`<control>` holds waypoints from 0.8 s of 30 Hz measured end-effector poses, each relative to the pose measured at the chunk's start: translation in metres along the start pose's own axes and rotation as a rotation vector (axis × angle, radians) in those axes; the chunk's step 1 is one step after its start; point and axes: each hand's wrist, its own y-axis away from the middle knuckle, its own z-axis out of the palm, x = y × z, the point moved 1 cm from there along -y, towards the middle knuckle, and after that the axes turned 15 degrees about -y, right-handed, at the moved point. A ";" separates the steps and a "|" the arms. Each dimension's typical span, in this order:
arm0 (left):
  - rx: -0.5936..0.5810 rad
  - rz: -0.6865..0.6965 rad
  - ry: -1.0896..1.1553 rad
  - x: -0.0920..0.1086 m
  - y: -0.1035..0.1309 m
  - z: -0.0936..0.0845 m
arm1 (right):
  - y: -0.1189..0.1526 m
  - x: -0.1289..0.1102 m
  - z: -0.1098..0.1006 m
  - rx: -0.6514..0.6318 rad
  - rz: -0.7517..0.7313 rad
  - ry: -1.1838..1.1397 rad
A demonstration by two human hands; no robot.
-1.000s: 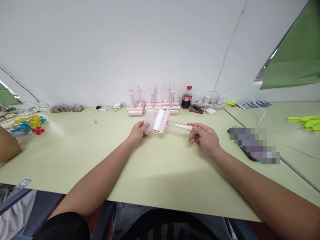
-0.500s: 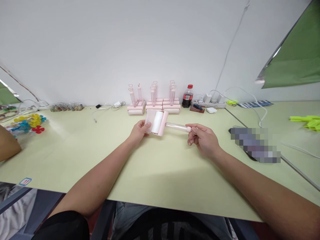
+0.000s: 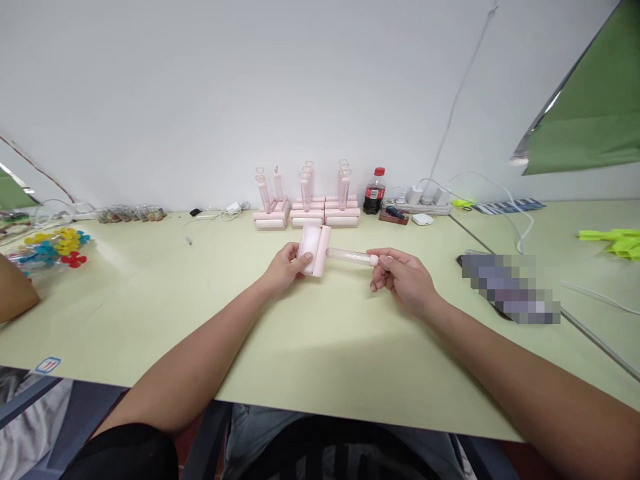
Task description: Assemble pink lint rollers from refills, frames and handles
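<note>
Both my hands hold one pink lint roller (image 3: 323, 252) above the table. My left hand (image 3: 290, 265) grips its head at the left, thumb on the translucent cover, which now lies over the white roll. My right hand (image 3: 406, 275) pinches the end of the clear handle (image 3: 351, 257), which points to the right. Behind, against the wall, several more pink lint rollers (image 3: 306, 217) stand in rows with their handles upright and heart-shaped loops on top.
A cola bottle (image 3: 374, 191) stands right of the rollers, near a power strip (image 3: 431, 210) with chargers and cables. A blurred-out dark object (image 3: 507, 290) lies at right. Colourful plastic flower shapes (image 3: 65, 243) and another person's arm (image 3: 16, 290) are at left.
The cover on the roller's head has swung from open to closed over the white roll. The head has tilted slightly in my left hand; both hands keep their hold.
</note>
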 end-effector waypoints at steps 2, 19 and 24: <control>0.006 0.006 -0.027 0.001 0.001 0.001 | 0.000 0.000 -0.001 -0.013 -0.003 -0.008; 0.217 0.220 -1.260 0.027 0.027 0.027 | 0.030 0.001 0.027 -0.155 0.133 -0.149; 0.049 0.198 -1.019 0.019 0.007 -0.013 | 0.032 0.002 0.023 -0.285 0.062 -0.115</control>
